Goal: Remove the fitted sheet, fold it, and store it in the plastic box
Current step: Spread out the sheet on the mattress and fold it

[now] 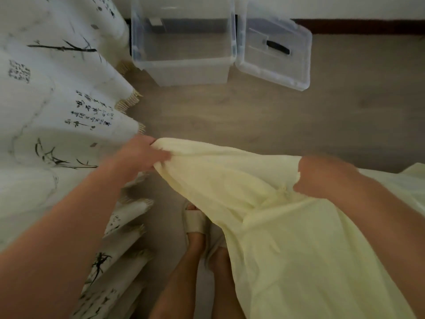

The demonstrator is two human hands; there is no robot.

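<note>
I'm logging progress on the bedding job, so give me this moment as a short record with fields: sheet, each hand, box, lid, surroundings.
sheet: pale yellow fitted sheet, not yet folded, stretched between both hands and draping down
left: left hand grips the sheet's upper edge
right: right hand, blurred, seems to grip bunched fabric
box: clear plastic box on the wooden floor ahead, open, nothing seen inside
lid: lid off, beside the box on its right
surroundings: ink-printed fringed cloth hanging at left; slipper below the sheet
</note>
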